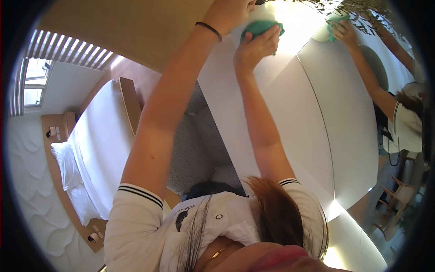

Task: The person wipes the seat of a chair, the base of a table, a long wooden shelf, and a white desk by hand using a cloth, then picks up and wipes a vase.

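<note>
My right hand [257, 51] presses a teal cloth [260, 28], bunched under its fingers, over the brightly lit far end of a white tabletop [234, 112]. Above and to its left, my left hand [232, 13] is partly cut off by the top edge of the view. Its fingers curl beside the dark stems of a dried branch [314, 4]; whether they grip anything is hidden. In the mirror [350, 129] on the right, the reflected hand and cloth appear against a pale rounded object [321, 35], perhaps a vase.
A grey upholstered seat [193, 146] is in front of my body, beside the tabletop. To the left stands a bed [102, 136] with white pillows [68, 170] and a wooden footboard [129, 102]. A tan panel [119, 27] fills the upper left. Wooden chairs [397, 197] show at the lower right.
</note>
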Available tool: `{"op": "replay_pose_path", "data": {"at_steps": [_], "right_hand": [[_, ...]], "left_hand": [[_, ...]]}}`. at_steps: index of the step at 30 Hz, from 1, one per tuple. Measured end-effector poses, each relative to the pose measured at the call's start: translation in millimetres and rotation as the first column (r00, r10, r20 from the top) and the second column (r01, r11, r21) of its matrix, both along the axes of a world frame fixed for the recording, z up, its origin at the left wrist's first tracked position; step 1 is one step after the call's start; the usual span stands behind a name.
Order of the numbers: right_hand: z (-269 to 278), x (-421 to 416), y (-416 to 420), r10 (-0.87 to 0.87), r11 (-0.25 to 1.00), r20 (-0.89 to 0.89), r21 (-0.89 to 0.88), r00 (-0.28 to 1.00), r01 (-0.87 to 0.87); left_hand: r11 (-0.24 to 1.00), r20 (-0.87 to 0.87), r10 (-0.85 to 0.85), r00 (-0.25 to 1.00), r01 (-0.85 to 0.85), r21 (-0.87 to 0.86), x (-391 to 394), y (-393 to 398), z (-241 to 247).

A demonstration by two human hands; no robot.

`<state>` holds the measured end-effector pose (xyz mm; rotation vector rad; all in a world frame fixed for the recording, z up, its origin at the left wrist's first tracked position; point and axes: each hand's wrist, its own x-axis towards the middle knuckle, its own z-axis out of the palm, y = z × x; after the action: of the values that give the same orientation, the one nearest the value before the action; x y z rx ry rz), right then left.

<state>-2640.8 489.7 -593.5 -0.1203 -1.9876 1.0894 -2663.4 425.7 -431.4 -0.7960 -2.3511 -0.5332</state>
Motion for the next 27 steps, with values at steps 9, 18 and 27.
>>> {"op": "replay_pose_path", "data": {"at_steps": [9, 18, 27], "right_hand": [[-78, 30, 16, -0.001, 0.998, 0.435, -0.049, 0.901, 0.025], [-41, -45, 127, 0.271, 0.934, 0.226, 0.175, 0.936, -0.312], [-100, -154, 172, 0.252, 0.630, 0.551, 0.530, 0.795, -0.567]], "left_hand": [[0.999, 0.001, -0.046, 0.999, 0.046, -0.012, -3, 3, 0], [0.989, 0.012, -0.018, 1.000, 0.020, -0.149, 4, -15, 1], [0.990, 0.357, 0.064, 0.932, -0.105, 0.096, -20, 7, 3]]}}
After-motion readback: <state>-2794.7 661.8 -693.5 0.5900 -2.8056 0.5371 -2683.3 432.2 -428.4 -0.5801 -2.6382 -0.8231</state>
